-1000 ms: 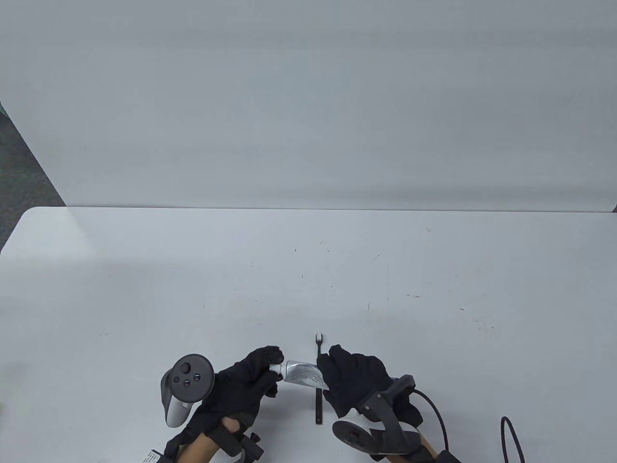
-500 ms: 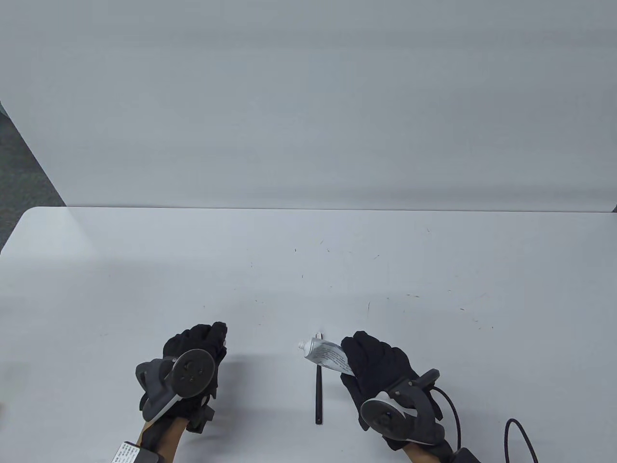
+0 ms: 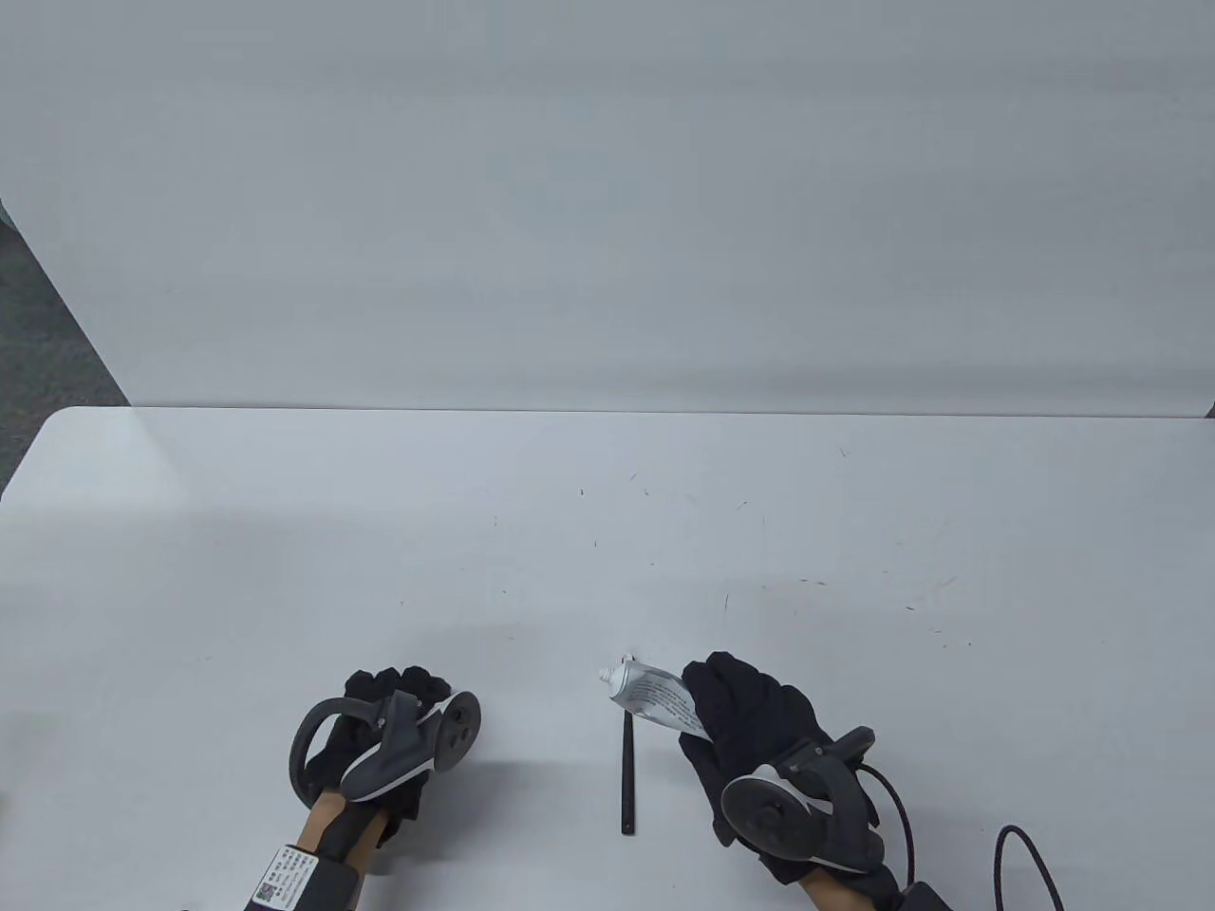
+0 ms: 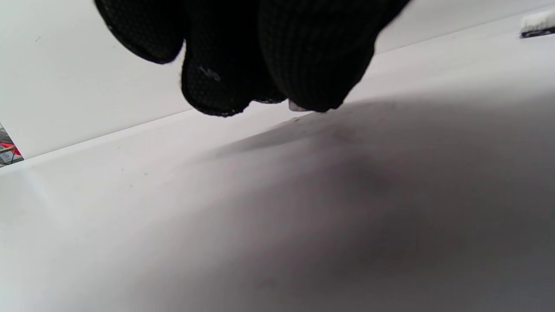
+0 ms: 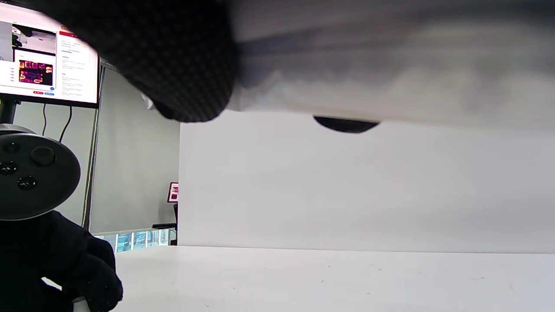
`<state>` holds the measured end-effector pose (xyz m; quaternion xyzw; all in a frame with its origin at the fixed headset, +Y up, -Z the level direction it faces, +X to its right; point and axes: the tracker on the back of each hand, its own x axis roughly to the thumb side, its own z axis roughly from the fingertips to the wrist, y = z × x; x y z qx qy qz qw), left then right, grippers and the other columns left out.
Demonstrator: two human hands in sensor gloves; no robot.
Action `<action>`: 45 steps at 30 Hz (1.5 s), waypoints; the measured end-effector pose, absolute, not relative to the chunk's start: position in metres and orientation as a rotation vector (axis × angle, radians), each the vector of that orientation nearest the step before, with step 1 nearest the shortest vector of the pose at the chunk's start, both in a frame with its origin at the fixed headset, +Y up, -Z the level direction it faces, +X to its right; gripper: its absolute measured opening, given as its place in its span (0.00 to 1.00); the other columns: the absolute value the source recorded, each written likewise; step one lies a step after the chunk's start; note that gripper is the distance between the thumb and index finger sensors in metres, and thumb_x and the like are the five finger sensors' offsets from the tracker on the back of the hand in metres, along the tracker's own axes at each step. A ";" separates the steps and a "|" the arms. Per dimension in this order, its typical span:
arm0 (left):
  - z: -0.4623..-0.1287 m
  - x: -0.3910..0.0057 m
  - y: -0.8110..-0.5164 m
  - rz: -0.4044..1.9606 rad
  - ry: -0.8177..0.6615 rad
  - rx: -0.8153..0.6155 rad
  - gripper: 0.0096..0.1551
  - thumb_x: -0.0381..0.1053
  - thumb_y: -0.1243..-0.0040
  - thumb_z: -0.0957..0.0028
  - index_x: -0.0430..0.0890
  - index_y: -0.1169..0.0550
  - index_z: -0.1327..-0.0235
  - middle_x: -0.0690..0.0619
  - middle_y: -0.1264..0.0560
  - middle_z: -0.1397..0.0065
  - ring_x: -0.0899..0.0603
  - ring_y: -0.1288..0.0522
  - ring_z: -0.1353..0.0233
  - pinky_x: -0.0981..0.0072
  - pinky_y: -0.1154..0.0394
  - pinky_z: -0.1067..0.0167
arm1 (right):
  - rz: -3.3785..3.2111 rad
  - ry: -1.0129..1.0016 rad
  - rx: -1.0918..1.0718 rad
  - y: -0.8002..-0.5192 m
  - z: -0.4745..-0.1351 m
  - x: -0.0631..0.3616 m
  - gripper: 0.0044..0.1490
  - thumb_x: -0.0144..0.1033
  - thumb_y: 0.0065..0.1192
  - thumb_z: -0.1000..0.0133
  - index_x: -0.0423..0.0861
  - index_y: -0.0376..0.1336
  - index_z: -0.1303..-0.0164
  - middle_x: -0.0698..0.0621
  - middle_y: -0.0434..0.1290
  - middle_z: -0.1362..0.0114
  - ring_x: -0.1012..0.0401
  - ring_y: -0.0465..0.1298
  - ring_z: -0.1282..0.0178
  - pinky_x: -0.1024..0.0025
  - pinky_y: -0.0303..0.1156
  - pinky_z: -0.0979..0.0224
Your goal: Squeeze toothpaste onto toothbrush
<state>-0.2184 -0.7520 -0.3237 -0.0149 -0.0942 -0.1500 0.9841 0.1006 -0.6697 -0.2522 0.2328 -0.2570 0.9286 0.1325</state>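
Toothpaste tube (image 3: pixel 650 699): your right hand (image 3: pixel 750 726) grips its rear end, the uncapped nozzle pointing left above the bristle head of the toothbrush (image 3: pixel 627 769), which lies flat on the table (image 3: pixel 607 531) near its front edge. Your left hand (image 3: pixel 380 726), curled, rests well left of the brush; a small white object peeks between its fingertips (image 4: pixel 316 65), so whether it holds anything cannot be told.

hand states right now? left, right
Left hand: fingers curled; a small white piece, perhaps the cap, shows at the fingertips.
Right hand: grips the toothpaste tube.
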 end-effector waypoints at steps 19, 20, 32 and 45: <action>-0.324 -0.225 -0.746 -0.223 -0.141 -0.078 0.34 0.47 0.25 0.58 0.52 0.22 0.34 0.46 0.23 0.30 0.37 0.20 0.35 0.33 0.32 0.32 | 2.699 -0.719 0.662 -0.672 -0.254 0.102 0.37 0.43 0.70 0.54 0.42 0.62 0.37 0.39 0.70 0.33 0.42 0.77 0.44 0.42 0.77 0.47; -0.323 -0.226 -0.742 -0.222 -0.132 -0.075 0.35 0.47 0.24 0.59 0.52 0.23 0.34 0.47 0.24 0.29 0.37 0.20 0.34 0.32 0.32 0.32 | 2.696 -0.719 0.659 -0.672 -0.254 0.102 0.37 0.43 0.70 0.54 0.42 0.62 0.37 0.39 0.70 0.33 0.42 0.77 0.44 0.42 0.77 0.47; -0.272 -0.194 -0.672 0.420 -0.330 0.125 0.37 0.63 0.36 0.54 0.52 0.25 0.31 0.45 0.27 0.25 0.32 0.27 0.27 0.31 0.34 0.30 | 2.333 -0.602 0.519 -0.658 -0.247 0.101 0.38 0.43 0.68 0.53 0.41 0.60 0.36 0.38 0.68 0.32 0.41 0.76 0.43 0.42 0.76 0.47; -0.262 -0.156 -0.700 1.285 -0.413 -0.105 0.31 0.59 0.43 0.47 0.47 0.26 0.33 0.43 0.25 0.29 0.32 0.24 0.31 0.32 0.31 0.34 | 2.430 -0.690 0.686 -0.666 -0.222 0.053 0.39 0.43 0.67 0.52 0.38 0.58 0.36 0.36 0.66 0.33 0.41 0.77 0.46 0.44 0.78 0.51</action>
